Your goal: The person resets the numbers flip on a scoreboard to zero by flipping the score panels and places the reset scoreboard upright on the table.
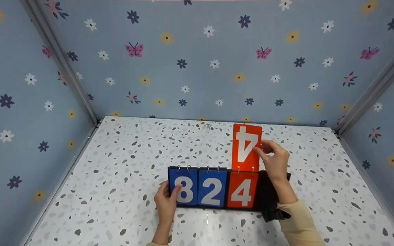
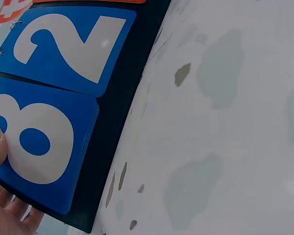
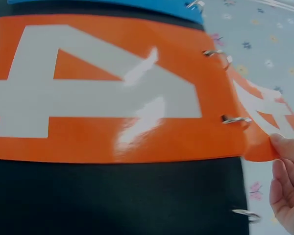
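Right now I have the scoreboard point(image 3: 112, 198) on the speckled counter point(image 1: 115, 191), its cards facing me. My left hand point(image 1: 165, 200) is clamped round its left end, thumb on the blue 8 point(image 1: 186, 188) and fingers at the edge. Beside that card hangs the blue 2 point(image 1: 211, 189), then the red 4 point(image 1: 242, 190), lying against the board. My right hand point(image 1: 275, 164) pinches the side of a raised card point(image 1: 246, 147), thumb and fingers together on it; that one is red too, stands above the board with its own 4 upside down, and hangs on the metal rings point(image 3: 236, 119). Right of the red 4, the board shows bare black. A flowered wall point(image 1: 204, 51) stands behind.
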Action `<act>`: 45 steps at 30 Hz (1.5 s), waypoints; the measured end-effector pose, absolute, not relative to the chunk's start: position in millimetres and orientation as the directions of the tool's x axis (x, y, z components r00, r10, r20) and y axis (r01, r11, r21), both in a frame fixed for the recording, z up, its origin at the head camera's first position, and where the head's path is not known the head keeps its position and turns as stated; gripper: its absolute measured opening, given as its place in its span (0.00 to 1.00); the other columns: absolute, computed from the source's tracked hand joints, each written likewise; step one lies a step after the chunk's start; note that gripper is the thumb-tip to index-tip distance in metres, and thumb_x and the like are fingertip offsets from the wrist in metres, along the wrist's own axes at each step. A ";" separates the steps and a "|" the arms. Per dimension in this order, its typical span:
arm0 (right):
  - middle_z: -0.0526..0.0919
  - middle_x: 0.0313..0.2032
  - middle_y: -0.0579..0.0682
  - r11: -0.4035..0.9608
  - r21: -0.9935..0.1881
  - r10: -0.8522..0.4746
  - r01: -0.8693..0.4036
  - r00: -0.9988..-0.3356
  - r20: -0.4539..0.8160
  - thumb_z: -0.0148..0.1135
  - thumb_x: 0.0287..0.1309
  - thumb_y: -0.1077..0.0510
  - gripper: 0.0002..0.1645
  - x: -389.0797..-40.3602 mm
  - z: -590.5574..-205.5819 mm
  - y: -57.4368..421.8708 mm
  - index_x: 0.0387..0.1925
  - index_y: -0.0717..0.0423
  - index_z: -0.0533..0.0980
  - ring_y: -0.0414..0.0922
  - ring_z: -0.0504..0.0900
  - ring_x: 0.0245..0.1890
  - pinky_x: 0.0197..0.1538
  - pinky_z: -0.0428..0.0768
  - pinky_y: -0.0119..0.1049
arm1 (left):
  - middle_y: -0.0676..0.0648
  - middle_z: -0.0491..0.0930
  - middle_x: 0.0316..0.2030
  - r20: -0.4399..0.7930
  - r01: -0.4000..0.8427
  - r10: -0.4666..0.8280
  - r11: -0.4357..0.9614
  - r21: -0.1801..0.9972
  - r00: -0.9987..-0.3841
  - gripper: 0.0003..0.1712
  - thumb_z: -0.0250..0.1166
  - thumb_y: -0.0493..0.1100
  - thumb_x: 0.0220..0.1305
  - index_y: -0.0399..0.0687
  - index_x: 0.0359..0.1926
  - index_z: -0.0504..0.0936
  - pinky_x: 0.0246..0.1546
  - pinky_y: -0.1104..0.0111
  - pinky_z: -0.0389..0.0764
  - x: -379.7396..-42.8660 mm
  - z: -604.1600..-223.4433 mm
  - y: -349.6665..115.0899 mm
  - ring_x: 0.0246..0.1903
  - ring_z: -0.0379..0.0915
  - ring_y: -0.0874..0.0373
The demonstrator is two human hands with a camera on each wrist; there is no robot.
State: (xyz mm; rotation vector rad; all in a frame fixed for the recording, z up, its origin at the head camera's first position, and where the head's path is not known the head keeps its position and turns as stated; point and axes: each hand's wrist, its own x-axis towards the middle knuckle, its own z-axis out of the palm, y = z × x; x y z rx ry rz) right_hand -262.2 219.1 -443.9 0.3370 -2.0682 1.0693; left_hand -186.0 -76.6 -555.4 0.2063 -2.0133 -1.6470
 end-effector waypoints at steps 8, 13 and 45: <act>0.82 0.26 0.54 0.638 -0.652 0.094 -0.411 -0.798 0.595 0.68 0.47 0.64 0.22 -267.3 -452.5 220.3 0.46 0.64 0.75 0.45 0.79 0.23 0.30 0.78 0.34 | 0.38 0.80 0.31 0.310 0.214 -0.428 0.257 0.942 -0.849 0.13 0.67 0.33 0.51 0.30 0.37 0.77 0.33 0.67 0.77 -176.5 -532.5 -72.7 0.31 0.77 0.49; 0.82 0.30 0.58 0.663 -0.637 0.074 -0.393 -0.813 0.578 0.65 0.50 0.64 0.20 -259.8 -452.5 221.5 0.46 0.65 0.74 0.48 0.80 0.25 0.32 0.78 0.43 | 0.42 0.80 0.32 0.296 0.196 -0.429 0.261 0.945 -0.854 0.14 0.68 0.38 0.51 0.34 0.37 0.77 0.33 0.71 0.76 -185.5 -553.9 -76.0 0.32 0.77 0.53; 0.80 0.38 0.55 0.417 -0.832 0.349 -0.365 -0.781 0.517 0.64 0.50 0.65 0.16 -177.2 -550.2 216.2 0.44 0.60 0.76 0.42 0.79 0.35 0.37 0.77 0.28 | 0.44 0.80 0.31 0.326 0.238 -0.436 0.245 0.940 -0.839 0.15 0.69 0.40 0.50 0.36 0.37 0.78 0.33 0.72 0.76 -189.7 -563.1 -77.1 0.31 0.77 0.56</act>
